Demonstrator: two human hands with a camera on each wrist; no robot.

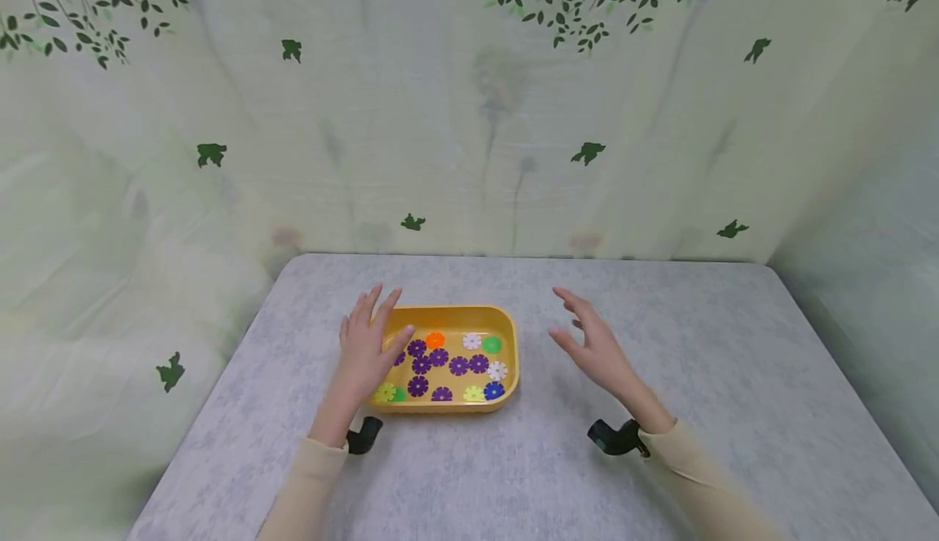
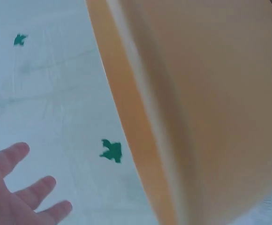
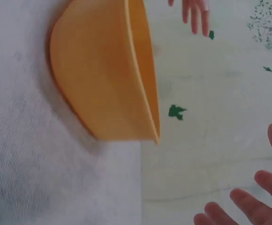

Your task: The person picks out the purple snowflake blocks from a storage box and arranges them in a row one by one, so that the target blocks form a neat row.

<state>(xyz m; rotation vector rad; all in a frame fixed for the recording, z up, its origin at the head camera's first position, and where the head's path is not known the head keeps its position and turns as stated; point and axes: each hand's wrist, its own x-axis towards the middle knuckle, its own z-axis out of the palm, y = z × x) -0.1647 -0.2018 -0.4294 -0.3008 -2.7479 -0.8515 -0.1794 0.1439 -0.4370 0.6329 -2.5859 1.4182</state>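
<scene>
No text, label, brand, number or sign can be read in any of the three views.

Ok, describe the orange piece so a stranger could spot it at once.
On the table stands a yellow tray. Inside, near the far side, the orange piece lies between a purple piece and a white piece. Among the visible ones, it alone is orange.
</scene>
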